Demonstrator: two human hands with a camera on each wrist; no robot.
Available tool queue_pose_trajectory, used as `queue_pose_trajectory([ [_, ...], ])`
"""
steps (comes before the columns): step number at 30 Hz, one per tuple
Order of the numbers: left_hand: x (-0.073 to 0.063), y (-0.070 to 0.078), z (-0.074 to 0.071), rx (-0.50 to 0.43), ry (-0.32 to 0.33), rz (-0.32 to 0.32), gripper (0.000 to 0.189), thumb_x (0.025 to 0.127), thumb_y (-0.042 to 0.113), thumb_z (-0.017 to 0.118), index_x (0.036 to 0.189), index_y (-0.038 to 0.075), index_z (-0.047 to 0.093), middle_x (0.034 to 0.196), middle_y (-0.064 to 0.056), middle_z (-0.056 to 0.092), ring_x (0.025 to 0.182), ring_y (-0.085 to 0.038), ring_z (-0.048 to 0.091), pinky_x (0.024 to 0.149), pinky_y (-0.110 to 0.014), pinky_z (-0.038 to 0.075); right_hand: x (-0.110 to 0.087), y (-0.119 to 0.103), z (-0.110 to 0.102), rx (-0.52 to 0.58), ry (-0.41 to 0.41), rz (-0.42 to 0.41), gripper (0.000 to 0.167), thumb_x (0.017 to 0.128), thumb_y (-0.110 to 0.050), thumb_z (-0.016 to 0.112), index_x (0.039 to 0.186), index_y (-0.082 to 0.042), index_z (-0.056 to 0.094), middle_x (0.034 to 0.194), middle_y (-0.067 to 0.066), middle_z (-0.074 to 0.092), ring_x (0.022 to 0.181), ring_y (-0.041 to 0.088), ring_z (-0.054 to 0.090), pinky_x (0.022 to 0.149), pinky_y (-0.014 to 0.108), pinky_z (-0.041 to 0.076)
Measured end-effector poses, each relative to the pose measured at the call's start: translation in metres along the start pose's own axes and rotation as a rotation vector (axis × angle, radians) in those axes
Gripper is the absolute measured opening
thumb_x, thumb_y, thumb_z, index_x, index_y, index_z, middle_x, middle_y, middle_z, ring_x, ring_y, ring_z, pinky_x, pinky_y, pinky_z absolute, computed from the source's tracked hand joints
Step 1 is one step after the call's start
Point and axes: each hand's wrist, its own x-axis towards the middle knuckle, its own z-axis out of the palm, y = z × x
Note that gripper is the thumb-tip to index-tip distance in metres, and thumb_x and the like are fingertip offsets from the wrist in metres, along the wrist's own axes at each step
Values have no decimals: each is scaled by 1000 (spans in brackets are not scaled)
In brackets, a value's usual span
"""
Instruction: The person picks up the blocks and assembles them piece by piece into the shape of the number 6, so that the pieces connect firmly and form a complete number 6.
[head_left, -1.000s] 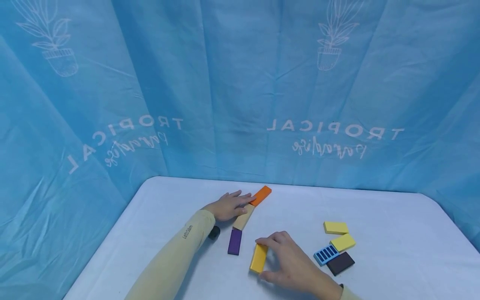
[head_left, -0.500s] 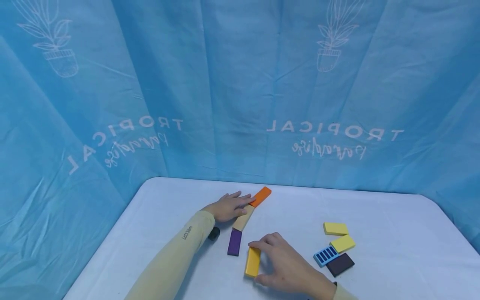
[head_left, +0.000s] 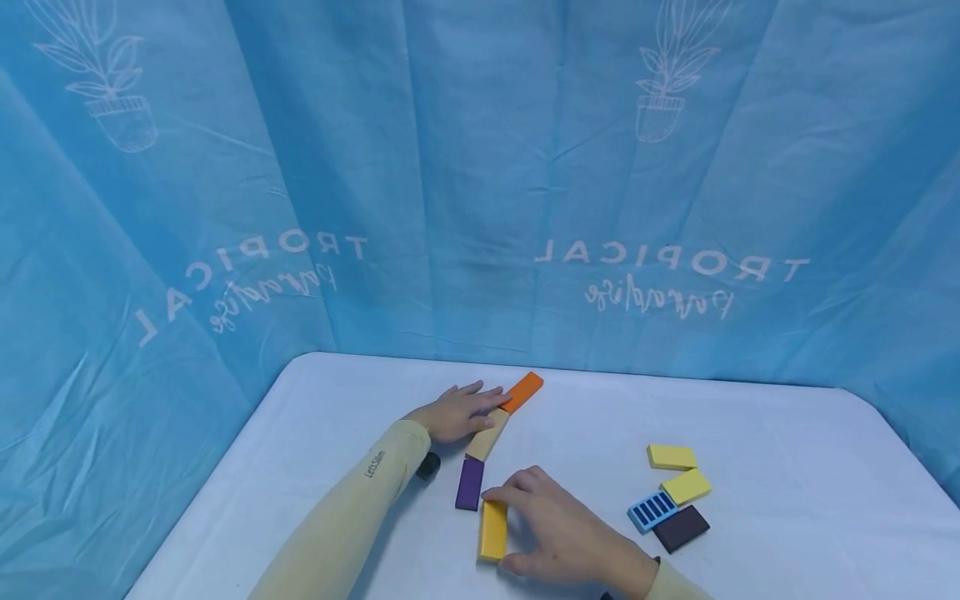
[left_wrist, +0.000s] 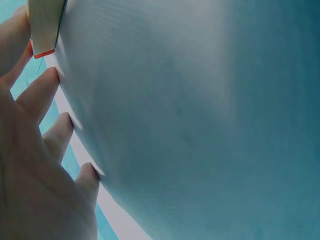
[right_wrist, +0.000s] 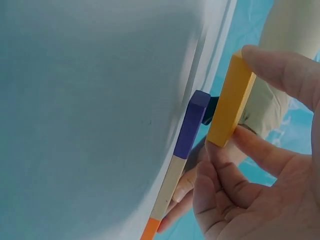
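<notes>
My right hand [head_left: 558, 533] pinches a yellow-orange block [head_left: 493, 531] by its two ends, thumb at the near one. It is close to the near end of a purple block [head_left: 469, 484]; the right wrist view shows the yellow-orange block [right_wrist: 231, 100] apart from the purple block [right_wrist: 191, 127]. Beyond the purple block, a plain wooden block [head_left: 489, 433] and an orange block [head_left: 523, 392] continue the slanting row end to end. My left hand [head_left: 450, 417] rests at the row's left side with fingers spread, touching the wooden and orange blocks and partly covering them.
To the right lie two pale yellow blocks [head_left: 672, 457], a blue block with dark bars [head_left: 653, 510] and a black block [head_left: 681, 528], close together. A blue curtain [head_left: 480, 183] hangs behind the white table [head_left: 787, 467].
My right hand has carried the yellow-orange block leftward, towards the purple block's near end, and turned it somewhat. The left hand and the other blocks have stayed put.
</notes>
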Motion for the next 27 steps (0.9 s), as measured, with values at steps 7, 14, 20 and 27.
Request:
queue_pose_trajectory([
  [7, -1, 0, -1, -4, -2, 11, 54, 108, 40, 43, 159, 27, 33, 165, 5, 27, 154, -28, 12, 122, -55, 7, 5, -1, 3, 4, -20, -37, 63, 81, -48, 81, 138, -31, 59, 123, -14, 56, 112, 7, 48, 94, 31, 52],
  [14, -2, 0, -1, 0, -3, 25, 53, 108, 39, 41, 159, 26, 33, 165, 3, 27, 154, -30, 12, 122, -56, 7, 12, 0, 6, -19, -30, -95, 63, 82, -51, 79, 137, -27, 60, 126, -15, 57, 118, 6, 49, 101, 34, 50],
  [20, -1, -1, -1, 3, 0, 29, 53, 108, 39, 41, 159, 26, 33, 165, 4, 26, 154, -29, 12, 122, -55, 8, 18, 1, 5, -23, -37, -140, 61, 84, -50, 78, 137, -26, 60, 127, -14, 56, 119, 7, 48, 101, 32, 49],
  [27, -1, -1, -2, 1, -6, 33, 54, 108, 40, 41, 160, 26, 32, 165, 3, 25, 154, -30, 11, 122, -56, 7, 20, 2, 4, -44, -19, -203, 60, 83, -49, 80, 135, -28, 61, 124, -13, 54, 115, 6, 46, 96, 28, 49],
])
